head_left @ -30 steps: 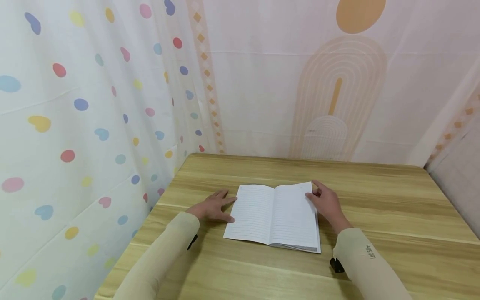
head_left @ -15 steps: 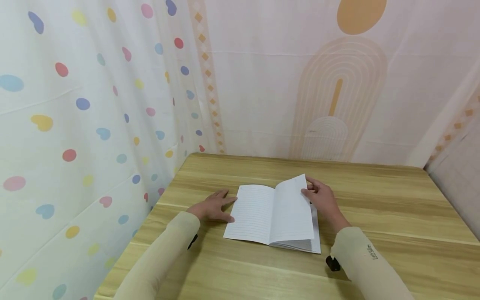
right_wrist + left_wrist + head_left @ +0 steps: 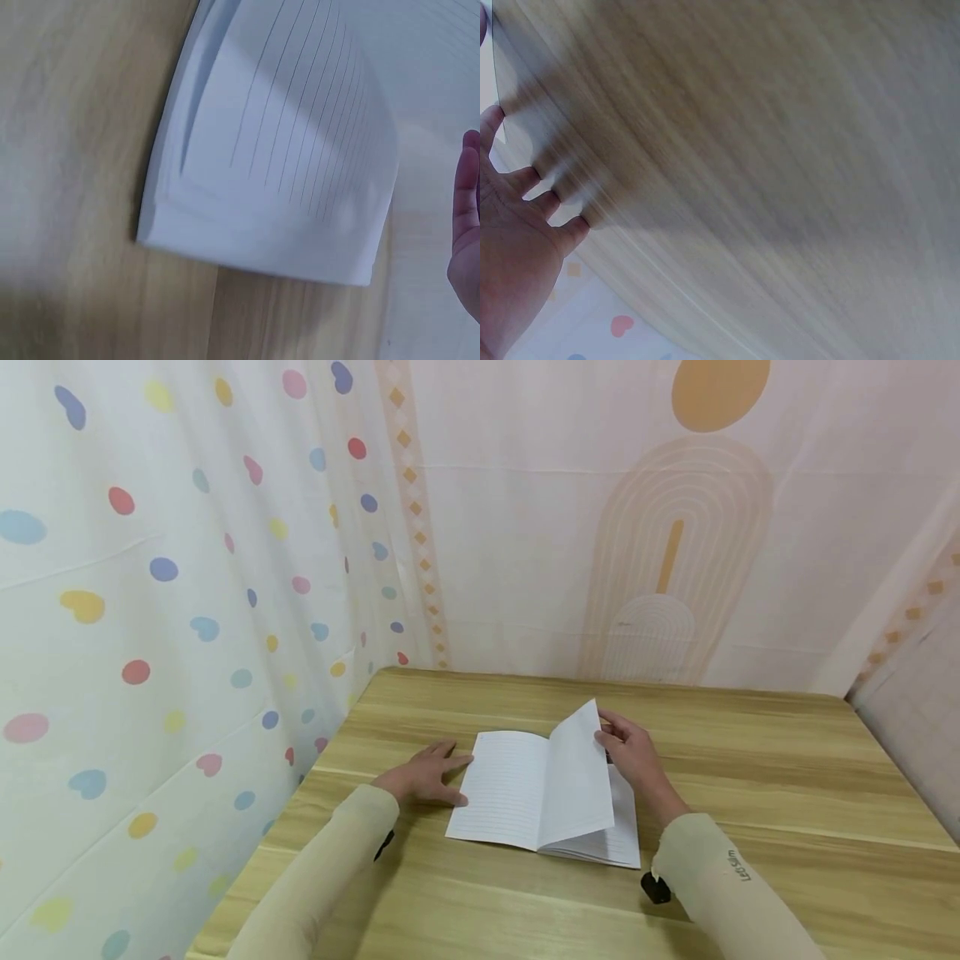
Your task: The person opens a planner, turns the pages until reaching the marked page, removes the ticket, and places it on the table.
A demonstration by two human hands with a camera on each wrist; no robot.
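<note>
At far left, beyond the desk's left edge, hangs a white curtain [image 3: 187,610] printed with coloured dots and hearts. Your beige left sleeve [image 3: 315,877] crosses the desk [image 3: 787,760] beside that edge, a small dark device under its cuff. Your left hand [image 3: 426,775] lies on the wood-grain top with fingers spread wide; it grips nothing. Its thumb and index fingertips touch the notebook's left edge, while the other three fingertips rest on the wood.

The notebook [image 3: 498,789] lies open on the desk, nearer the left edge than the right and well in from the back edge. Its left-hand page is flat and ruled with fine lines. To the right of the fold, a raised page [image 3: 577,777] tilts up, its top outer corner highest, with more ruled pages beneath.

Your right hand [image 3: 633,758] pinches the raised page near that corner, thumb in front, fingers behind. Behind it, along the desk's back edge, hangs a pale curtain [image 3: 510,552] with a tan arch pattern. Below the right cuff sits a black device [image 3: 656,887]; the beige right sleeve [image 3: 727,885] bears dark lettering.
</note>
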